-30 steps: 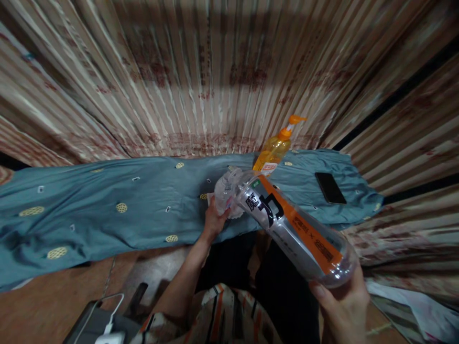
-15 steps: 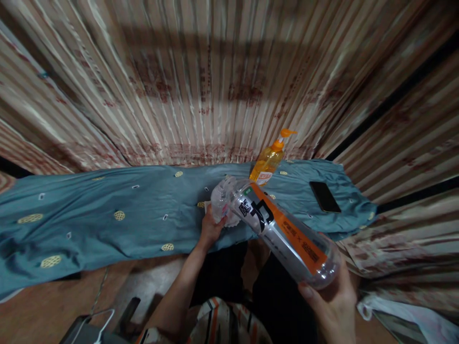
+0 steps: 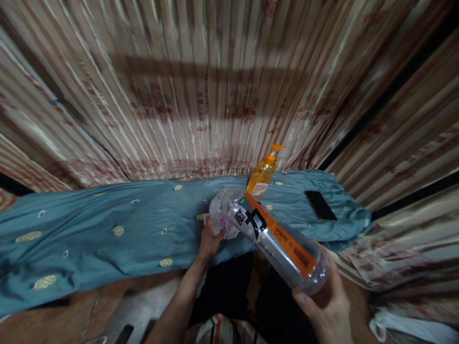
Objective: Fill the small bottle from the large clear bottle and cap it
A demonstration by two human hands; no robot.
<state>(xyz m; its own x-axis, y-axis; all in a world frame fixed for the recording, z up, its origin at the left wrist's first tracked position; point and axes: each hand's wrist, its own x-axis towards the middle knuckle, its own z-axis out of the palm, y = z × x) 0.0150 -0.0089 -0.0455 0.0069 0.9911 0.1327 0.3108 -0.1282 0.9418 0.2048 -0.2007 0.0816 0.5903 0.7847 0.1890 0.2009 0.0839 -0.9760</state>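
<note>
My right hand point(image 3: 328, 310) grips the base of a large clear plastic bottle point(image 3: 276, 236) with an orange and black label, tilted so its neck points away and to the left. My left hand point(image 3: 209, 241) is closed on the neck end, where a crumpled clear plastic wrap point(image 3: 220, 215) bunches around the bottle's top. Both are held just above the near edge of a table covered by a blue patterned cloth point(image 3: 107, 234).
An orange pump bottle point(image 3: 263, 173) stands on the cloth behind the clear bottle. A black phone point(image 3: 320, 205) lies flat at the cloth's right end. Striped curtains point(image 3: 215, 95) hang close behind and to the right. White fabric point(image 3: 405, 325) lies at the lower right.
The view has tilted upward, so bottle, hands and table sit lower in the frame. Both hands keep the same hold on the bottle.
</note>
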